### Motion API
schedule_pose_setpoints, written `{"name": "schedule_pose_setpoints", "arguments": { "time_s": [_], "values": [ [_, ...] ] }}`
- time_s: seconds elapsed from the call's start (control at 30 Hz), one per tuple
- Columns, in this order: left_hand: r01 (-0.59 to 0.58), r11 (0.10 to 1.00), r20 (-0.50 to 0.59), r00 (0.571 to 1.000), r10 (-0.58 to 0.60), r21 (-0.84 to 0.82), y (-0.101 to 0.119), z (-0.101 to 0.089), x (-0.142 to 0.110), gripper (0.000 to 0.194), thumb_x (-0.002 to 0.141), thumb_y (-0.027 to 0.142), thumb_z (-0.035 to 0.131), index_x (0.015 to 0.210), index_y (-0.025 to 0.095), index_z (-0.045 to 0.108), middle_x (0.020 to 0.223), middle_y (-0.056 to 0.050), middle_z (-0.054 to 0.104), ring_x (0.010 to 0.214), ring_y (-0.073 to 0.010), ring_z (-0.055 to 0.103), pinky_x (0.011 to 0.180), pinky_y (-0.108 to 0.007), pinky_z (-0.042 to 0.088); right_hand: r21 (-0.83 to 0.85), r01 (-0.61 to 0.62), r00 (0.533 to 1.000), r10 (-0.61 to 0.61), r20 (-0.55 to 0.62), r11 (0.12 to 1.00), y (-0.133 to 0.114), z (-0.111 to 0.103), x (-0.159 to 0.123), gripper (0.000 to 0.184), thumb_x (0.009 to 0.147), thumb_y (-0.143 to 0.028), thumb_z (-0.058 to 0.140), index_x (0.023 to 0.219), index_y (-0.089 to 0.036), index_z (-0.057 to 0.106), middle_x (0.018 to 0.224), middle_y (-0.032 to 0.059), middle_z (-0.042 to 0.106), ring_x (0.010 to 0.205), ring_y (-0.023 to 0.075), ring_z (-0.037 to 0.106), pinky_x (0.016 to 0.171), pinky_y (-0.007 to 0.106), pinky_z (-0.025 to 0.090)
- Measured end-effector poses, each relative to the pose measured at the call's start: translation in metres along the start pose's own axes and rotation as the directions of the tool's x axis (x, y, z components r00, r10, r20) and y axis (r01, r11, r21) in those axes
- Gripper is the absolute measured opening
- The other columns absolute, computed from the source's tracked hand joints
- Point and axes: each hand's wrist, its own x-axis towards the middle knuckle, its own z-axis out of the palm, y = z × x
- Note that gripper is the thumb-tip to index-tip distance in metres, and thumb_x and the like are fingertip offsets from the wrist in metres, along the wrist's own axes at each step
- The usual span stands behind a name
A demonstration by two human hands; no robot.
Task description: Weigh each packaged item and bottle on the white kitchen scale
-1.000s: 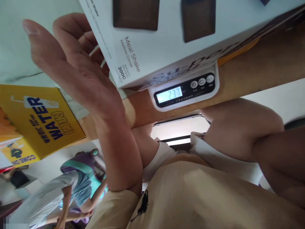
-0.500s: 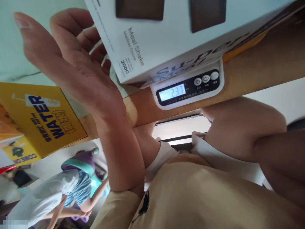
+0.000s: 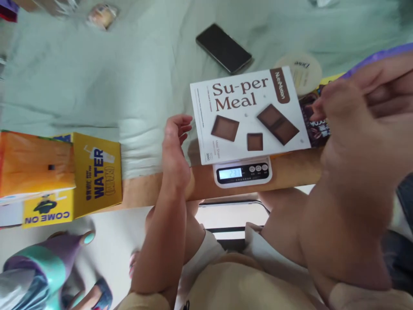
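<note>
A white Su-per Meal shake box [image 3: 245, 125] with brown chocolate pictures rests on a white kitchen scale [image 3: 243, 177], whose lit display seems to read 237. Just left of the box is my left hand [image 3: 177, 146], its fingers loosely bent and apart, holding nothing. Blurred by motion, my right hand [image 3: 364, 116] is raised at the right with bent fingers. A purple edge [image 3: 380, 56] runs along its far side; I cannot make out whether the hand grips it. Partly behind this hand lies a dark cocoa package [image 3: 314, 125].
Beyond the box lie a black phone [image 3: 223, 47] and a round Dove lid [image 3: 300, 71] on the pale green cloth [image 3: 145, 77]. A yellow WATER carton [image 3: 98, 172] with an orange package [image 3: 37, 161] stands left. A small wrapped item [image 3: 102, 16] lies far left.
The view has drawn back and shows more of the cloth. My right hand has come into view at the right. My left hand stays beside the box, its thumb no longer stretched out.
</note>
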Motion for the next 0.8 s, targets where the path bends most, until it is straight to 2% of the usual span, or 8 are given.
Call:
{"name": "schedule_pose_setpoints", "arguments": {
  "time_s": [0.1, 0.23, 0.37, 0.43, 0.53, 0.6, 0.67, 0.8],
  "values": [
    [-0.008, 1.0, 0.009, 1.0, 0.008, -0.005, 0.003, 0.001, -0.007, 0.058, 0.091, 0.083, 0.052, 0.101, 0.028, 0.068, 0.114, -0.009, 0.071, 0.114, -0.0288, 0.065, 0.108, -0.047, 0.053, 0.043, 0.099, 0.994, -0.096, -0.052, 0.994, 0.003, 0.006, -0.006, 0.02, 0.089, -0.029, 0.081, 0.073, -0.017, 0.077, 0.061, -0.0019, 0.066, 0.056, 0.0075, 0.059, 0.055, 0.026, 0.044],
    [0.008, 0.998, 0.043, 0.999, -0.006, -0.055, 0.007, 0.004, -0.014, 0.061, 0.089, 0.085, 0.054, 0.104, 0.028, 0.069, 0.118, -0.01, 0.071, 0.118, -0.0304, 0.064, 0.11, -0.05, 0.054, 0.032, 0.056, 0.998, -0.056, 0.008, 0.998, 0.011, 0.005, -0.018, 0.006, 0.086, -0.02, 0.08, 0.08, -0.018, 0.081, 0.068, -0.0001, 0.075, 0.059, 0.0091, 0.068, 0.056, 0.024, 0.051],
    [0.059, 0.995, 0.107, 0.993, -0.051, -0.079, 0.011, 0.006, -0.017, 0.052, 0.093, 0.077, 0.06, 0.11, 0.028, 0.067, 0.119, -0.009, 0.073, 0.115, -0.0286, 0.069, 0.097, -0.045, 0.061, -0.026, 0.147, 0.985, -0.149, -0.087, 0.989, 0.017, -0.003, -0.017, 0.01, 0.082, -0.016, 0.079, 0.072, -0.018, 0.077, 0.061, -0.0017, 0.069, 0.054, 0.0072, 0.058, 0.051, 0.022, 0.043],
    [0.08, 0.994, 0.155, 0.985, -0.069, -0.07, 0.01, 0.005, -0.017, 0.052, 0.091, 0.075, 0.066, 0.115, 0.028, 0.065, 0.121, -0.008, 0.073, 0.112, -0.0273, 0.071, 0.087, -0.04, 0.063, -0.021, 0.164, 0.985, -0.165, -0.049, 0.986, 0.019, -0.007, -0.018, 0.018, 0.09, -0.016, 0.068, 0.075, -0.019, 0.078, 0.067, 0.0002, 0.073, 0.063, 0.0094, 0.065, 0.061, 0.025, 0.05],
    [0.108, 0.993, 0.163, 0.982, -0.098, -0.053, 0.007, 0.002, -0.015, 0.06, 0.083, 0.073, 0.078, 0.121, 0.029, 0.064, 0.126, -0.008, 0.071, 0.107, -0.0263, 0.074, 0.078, -0.035, 0.064, -0.004, 0.056, 0.985, -0.054, 0.162, 0.998, 0.021, -0.014, -0.025, 0.028, 0.092, -0.013, 0.06, 0.109, -0.024, 0.079, 0.107, 0.0044, 0.081, 0.099, 0.0161, 0.077, 0.09, 0.034, 0.061],
    [0.123, 0.992, 0.148, 0.982, -0.116, -0.04, 0.005, 0.001, -0.015, 0.062, 0.081, 0.07, 0.082, 0.124, 0.03, 0.064, 0.123, -0.008, 0.073, 0.105, -0.0265, 0.075, 0.077, -0.034, 0.064, 0.017, -0.017, 0.947, 0.011, 0.32, 1.0, 0.023, -0.016, -0.031, 0.045, 0.089, -0.014, 0.061, 0.131, -0.028, 0.068, 0.137, 0.0065, 0.073, 0.129, 0.0224, 0.071, 0.113, 0.046, 0.058],
    [0.141, 0.989, 0.152, 0.979, -0.134, -0.034, 0.005, 0.001, -0.014, 0.061, 0.082, 0.069, 0.082, 0.124, 0.03, 0.064, 0.115, -0.007, 0.075, 0.104, -0.0275, 0.077, 0.078, -0.035, 0.065, 0.027, -0.026, 0.921, 0.013, 0.389, 0.999, 0.025, -0.016, -0.036, 0.051, 0.088, -0.017, 0.062, 0.138, -0.03, 0.061, 0.156, 0.0073, 0.06, 0.151, 0.0265, 0.056, 0.131, 0.057, 0.043],
    [0.177, 0.984, 0.19, 0.967, -0.168, -0.034, 0.007, 0.001, -0.014, 0.061, 0.082, 0.069, 0.082, 0.124, 0.029, 0.064, 0.1, -0.006, 0.075, 0.101, -0.029, 0.079, 0.076, -0.035, 0.065, 0.08, -0.049, 0.935, 0.018, 0.354, 0.996, 0.034, -0.009, -0.043, 0.049, 0.092, -0.021, 0.062, 0.141, -0.03, 0.056, 0.156, 0.0073, 0.059, 0.147, 0.0235, 0.058, 0.13, 0.052, 0.046]
  ]
}}
